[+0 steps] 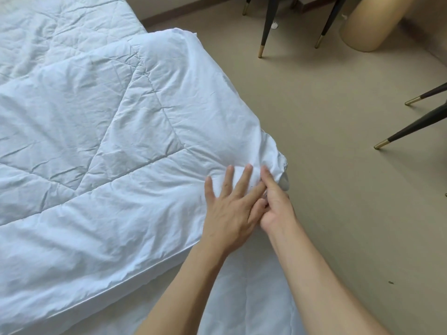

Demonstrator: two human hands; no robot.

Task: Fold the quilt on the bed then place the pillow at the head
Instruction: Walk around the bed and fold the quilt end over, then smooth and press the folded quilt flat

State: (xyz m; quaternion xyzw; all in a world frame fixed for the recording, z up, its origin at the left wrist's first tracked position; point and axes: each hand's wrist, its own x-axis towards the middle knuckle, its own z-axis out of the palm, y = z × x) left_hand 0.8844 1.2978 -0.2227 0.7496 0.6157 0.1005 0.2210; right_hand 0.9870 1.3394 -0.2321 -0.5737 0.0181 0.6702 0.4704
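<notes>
A white stitched quilt (108, 141) lies over the bed, folded so an upper layer ends in a long edge running toward the lower left. My left hand (229, 209) rests flat on the quilt near its right corner, fingers spread. My right hand (275, 201) sits just beside it at the bed's edge, fingers pinching the bunched quilt corner (278, 163). No pillow is in view.
Beige floor (338, 165) runs along the right of the bed. Dark chair legs with gold tips (266, 27) stand at the top, and more chair legs (411, 126) at the right. A round beige cylinder (370, 22) stands at the top right.
</notes>
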